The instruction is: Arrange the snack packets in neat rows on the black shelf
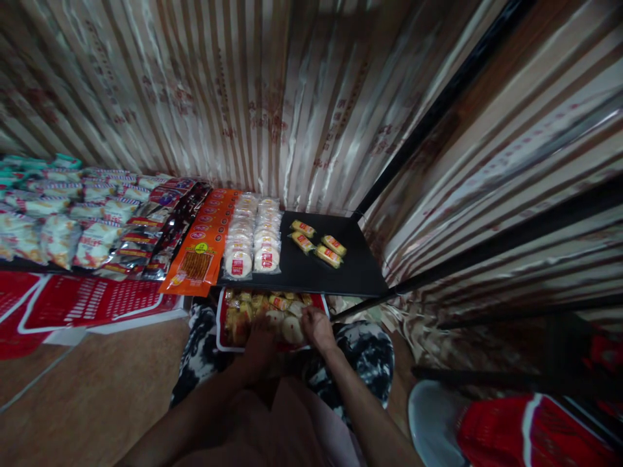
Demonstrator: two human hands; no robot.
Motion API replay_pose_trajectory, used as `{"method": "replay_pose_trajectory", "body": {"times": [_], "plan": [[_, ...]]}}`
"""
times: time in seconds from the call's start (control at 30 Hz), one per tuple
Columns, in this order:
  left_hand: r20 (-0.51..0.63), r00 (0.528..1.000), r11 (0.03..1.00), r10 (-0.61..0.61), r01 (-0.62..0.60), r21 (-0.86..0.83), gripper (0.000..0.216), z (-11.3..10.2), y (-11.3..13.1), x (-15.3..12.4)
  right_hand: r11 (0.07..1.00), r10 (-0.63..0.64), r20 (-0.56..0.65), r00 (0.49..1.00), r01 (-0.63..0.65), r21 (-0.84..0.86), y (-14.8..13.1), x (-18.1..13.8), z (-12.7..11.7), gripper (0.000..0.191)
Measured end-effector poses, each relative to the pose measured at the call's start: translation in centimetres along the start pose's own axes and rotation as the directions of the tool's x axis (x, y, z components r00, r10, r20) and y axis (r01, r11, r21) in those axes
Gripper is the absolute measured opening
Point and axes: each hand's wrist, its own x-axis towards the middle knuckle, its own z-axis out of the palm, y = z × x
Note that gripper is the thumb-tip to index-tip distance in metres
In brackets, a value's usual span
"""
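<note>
A red box with a white rim [219, 324] rests at my lap, holding yellow-wrapped snacks and pale round crackers [293, 329] in clear wrap. My left hand [260, 338] reaches into its middle among the packets; its fingers are too dark to make out. At the box's right side, my right hand [317, 328] is closed, fingers bent beside the round crackers; what it pinches, if anything, is hidden. On the black shelf [335, 280] above lie several small yellow snack packets [328, 255], left of which stand two rows of wrapped round crackers [238, 259].
An orange snack bag [197, 250], dark shiny packets [146, 243] and white snack bags [97, 243] fill the shelf leftward. Black frame bars [438, 259] slant along the right before a striped plastic sheet [243, 97]. Red packaging [97, 301] lies at lower left.
</note>
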Motion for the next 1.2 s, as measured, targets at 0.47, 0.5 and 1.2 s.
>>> {"method": "replay_pose_trajectory", "body": {"times": [0.47, 0.5, 1.2], "plan": [[-0.161, 0.964, 0.865, -0.212, 0.108, -0.489, 0.048, -2.9, 0.6, 1.4, 0.787, 0.042, 0.063, 0.997, -0.072, 0.613, -3.0, -1.1, -3.3, 0.025], [-0.144, 0.965, 0.85, -0.22, 0.117, -0.513, 0.046, -3.3, 0.8, 1.5, 0.744, 0.037, 0.102, 0.994, -0.096, 0.662, -3.2, -1.0, -3.6, 0.027], [-0.394, 0.839, 0.82, -0.375, 0.103, -0.563, 0.041, -6.0, 1.0, 1.7, 0.442, 0.126, 0.12, 0.985, -0.164, 0.882, -6.1, 0.7, -3.1, 0.037]]}}
